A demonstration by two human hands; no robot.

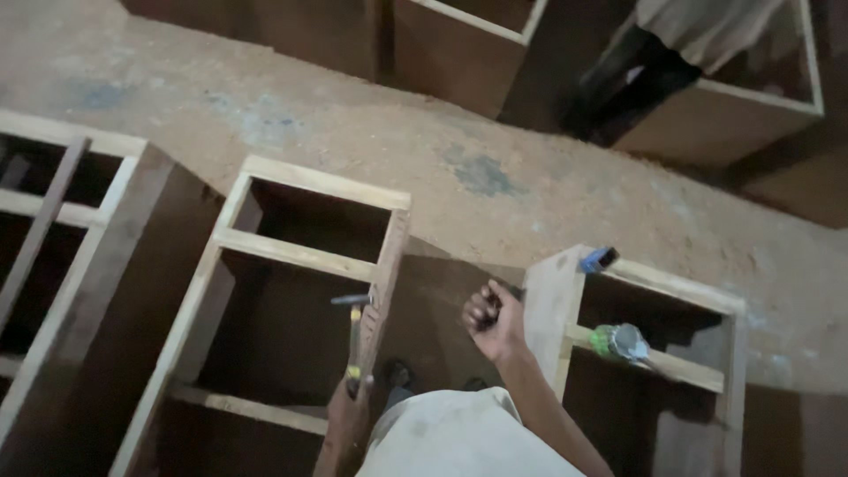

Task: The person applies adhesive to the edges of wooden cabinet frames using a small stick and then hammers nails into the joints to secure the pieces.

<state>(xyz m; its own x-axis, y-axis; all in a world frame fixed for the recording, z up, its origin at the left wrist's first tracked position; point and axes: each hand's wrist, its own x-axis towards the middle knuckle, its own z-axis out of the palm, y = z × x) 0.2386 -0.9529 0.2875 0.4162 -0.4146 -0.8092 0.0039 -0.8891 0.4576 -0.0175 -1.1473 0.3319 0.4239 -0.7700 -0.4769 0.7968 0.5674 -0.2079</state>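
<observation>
Down at about 6 o'clock in the head view, the person's left hand (347, 408) is wrapped tight around the handle of a hammer (353, 329), with the metal head poking up at about 12 o'clock from the fist and sitting right against the right-hand rail of the middle wooden cabinet frame (305, 254). The hammer sits upright, basically parallel to that rail. Over at roughly 3 o'clock from that hand, the right hand (493, 320) is curled into a loose fist with the knuckles up; looks like the fingers are closed on something small but it's too dark to tell what, if anything. Just at 3 o'clock of the right hand stands a second cabinet frame (552, 296), and on its cross rail lies a green-handled tool with a shiny round end (621, 342). A small blue object (598, 259) rests on that frame's top edge at about 1 o'clock from the right hand. Way over at 9 o'clock there's another open frame (75, 216), and at 1 o'clock up top someone else's dark-trousered legs (618, 79) stand on the dusty floor (477, 168) between more boxes.
</observation>
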